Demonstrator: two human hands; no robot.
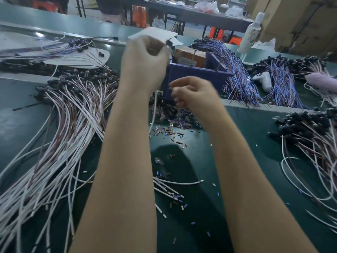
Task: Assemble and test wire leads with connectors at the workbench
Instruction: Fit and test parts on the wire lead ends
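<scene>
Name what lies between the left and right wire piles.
Head view: the left forearm, the right forearm, scattered cut pieces and loose white wires on the green mat.

A white controller-shaped object (262, 81) lies on the green table (246, 134) at the right. A pale lilac, soft-looking thing (321, 80) sits near it at the frame's edge. Behind them a tall white bottle (252, 33) stands beside stacked cardboard boxes (300, 19). Farther back, a grey table (209, 17) carries plastic bags (207, 6), with orange stools (217, 32) below it.

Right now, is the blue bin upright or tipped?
Upright: the blue bin stands on the bench, open top facing up, its rim and divider visible from above.
</scene>
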